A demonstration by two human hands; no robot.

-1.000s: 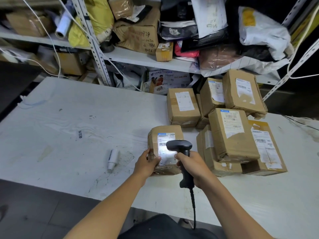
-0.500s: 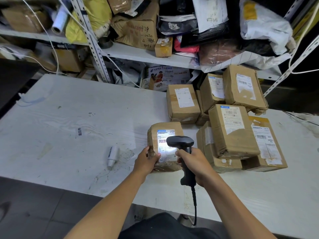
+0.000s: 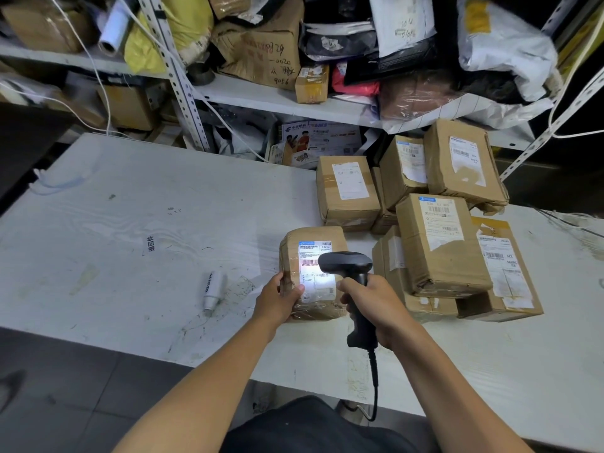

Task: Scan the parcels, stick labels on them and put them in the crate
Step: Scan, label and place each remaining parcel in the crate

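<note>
Cluttered shelves (image 3: 261, 99) packed with bags and boxes run along the back, and in front sits a scuffed white bench (image 3: 130, 223). On it, near the front edge, lies the parcel (image 3: 312, 253) being worked on: a brown cardboard box wrapped in tape, shipping label facing up. The left hand (image 3: 277, 300) grips its near left corner, fingers curled round the edge, thumb on top beside the label. The right hand (image 3: 376, 305) is wrapped around the handle of a black scanner (image 3: 346, 264), head hovering just over the label's right side, and a bright patch of light falls on the lower part of the label. So we're mid-scan, by the look of it.

That box looks stiff and fairly light, with slightly crushed, rounded corners; the tape could be slick, so a hold across 2 opposite sides seems safest. Just to the right, a heap of parcels (image 3: 438, 243) waits, at least 6 of them. A white marker (image 3: 214, 289) lies on the bench to the left. No crate in sight, and no loose labels either.
</note>
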